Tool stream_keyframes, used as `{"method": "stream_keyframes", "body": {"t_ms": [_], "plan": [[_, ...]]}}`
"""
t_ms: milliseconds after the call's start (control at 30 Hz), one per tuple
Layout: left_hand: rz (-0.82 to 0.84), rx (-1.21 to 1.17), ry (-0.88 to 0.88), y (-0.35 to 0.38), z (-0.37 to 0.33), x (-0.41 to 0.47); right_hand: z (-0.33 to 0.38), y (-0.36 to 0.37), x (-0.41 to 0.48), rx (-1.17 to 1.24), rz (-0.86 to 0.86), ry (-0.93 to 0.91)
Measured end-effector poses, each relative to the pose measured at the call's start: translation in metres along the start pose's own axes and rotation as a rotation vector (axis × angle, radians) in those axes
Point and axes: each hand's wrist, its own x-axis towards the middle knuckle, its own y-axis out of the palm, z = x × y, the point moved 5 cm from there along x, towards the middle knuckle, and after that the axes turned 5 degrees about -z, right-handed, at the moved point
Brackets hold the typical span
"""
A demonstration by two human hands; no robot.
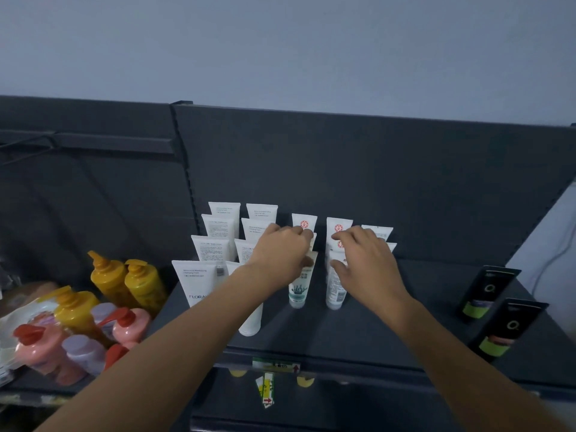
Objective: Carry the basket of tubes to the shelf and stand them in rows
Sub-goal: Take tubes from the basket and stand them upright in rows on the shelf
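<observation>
Several white tubes stand in rows on the dark shelf (405, 322). Two columns of taller white tubes (194, 282) fill the left side. My left hand (280, 254) reaches over them and pinches the top of a tube in the third column, just behind the tube with a teal pattern (299, 289). Beside it, my right hand (367, 263) has thumb and forefinger around a red-emblem tube (339, 244) in the fourth column, behind a white front tube (336, 289). More tubes (378, 232) stand further right, partly hidden by this hand. No basket is in view.
Two black tubes with green bands (486, 291) stand on the shelf's right side. Yellow pump bottles (143, 282) and pink ones (131, 325) crowd the neighbouring shelf on the left. The shelf's front edge carries a price tag (274, 366). A dark back panel rises behind the rows.
</observation>
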Motion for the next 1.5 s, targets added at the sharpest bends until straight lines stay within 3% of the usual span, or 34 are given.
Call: {"method": "stream_keyframes", "body": {"t_ms": [100, 267, 433, 567, 733, 867, 1000, 1133, 1400, 1500], "plan": [[-0.081, -0.157, -0.033, -0.020, 0.004, -0.018, 0.020, -0.021, -0.011, 0.038, -0.087, 0.002], [-0.101, -0.328, 0.038, -0.049, 0.008, -0.075, 0.061, -0.032, -0.046, 0.092, -0.090, 0.039], [-0.012, -0.477, 0.134, -0.030, 0.020, -0.165, 0.105, 0.002, -0.115, 0.148, 0.047, 0.130], [0.179, -0.535, 0.100, 0.041, 0.034, -0.249, 0.135, 0.066, -0.189, 0.214, 0.220, 0.241], [0.544, -0.579, -0.016, 0.170, 0.036, -0.355, 0.172, 0.167, -0.287, 0.259, 0.520, 0.350], [0.785, -0.576, -0.085, 0.277, 0.020, -0.439, 0.194, 0.255, -0.356, 0.236, 0.793, 0.332], [0.917, -0.620, -0.190, 0.371, -0.009, -0.497, 0.200, 0.341, -0.414, 0.161, 1.052, 0.264], [0.950, -0.669, -0.286, 0.449, -0.036, -0.524, 0.192, 0.413, -0.451, -0.011, 1.208, 0.191], [0.794, -0.497, -0.299, 0.512, -0.048, -0.530, 0.177, 0.484, -0.475, -0.194, 1.171, -0.033], [0.845, -0.461, -0.319, 0.520, -0.047, -0.527, 0.182, 0.491, -0.474, -0.226, 1.172, -0.090]]}}
